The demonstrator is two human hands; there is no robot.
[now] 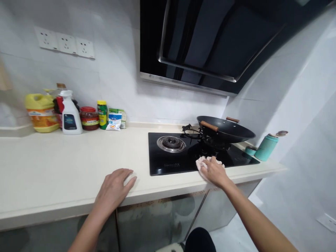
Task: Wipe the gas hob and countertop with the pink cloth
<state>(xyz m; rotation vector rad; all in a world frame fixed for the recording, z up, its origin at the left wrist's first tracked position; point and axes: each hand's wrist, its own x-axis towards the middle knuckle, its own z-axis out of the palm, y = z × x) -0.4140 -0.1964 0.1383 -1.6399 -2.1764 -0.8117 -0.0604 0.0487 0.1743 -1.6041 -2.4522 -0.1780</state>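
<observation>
A crumpled pale cloth is pressed by my right hand against the front edge of the black glass gas stove. The fingers curl over the cloth. My left hand rests on the white countertop left of the stove, its thumb apart from the fingers and nothing in it. The left burner is bare, without a pan support. A black wok with wooden handles sits tilted over the right burner. Behind the left burner, a black pan support lies near the wok.
Along the back wall at left stand a yellow jug, a white spray bottle, a red-lidded jar, a green shaker and a white packet. A turquoise canister stands at right. The range hood overhangs the stove.
</observation>
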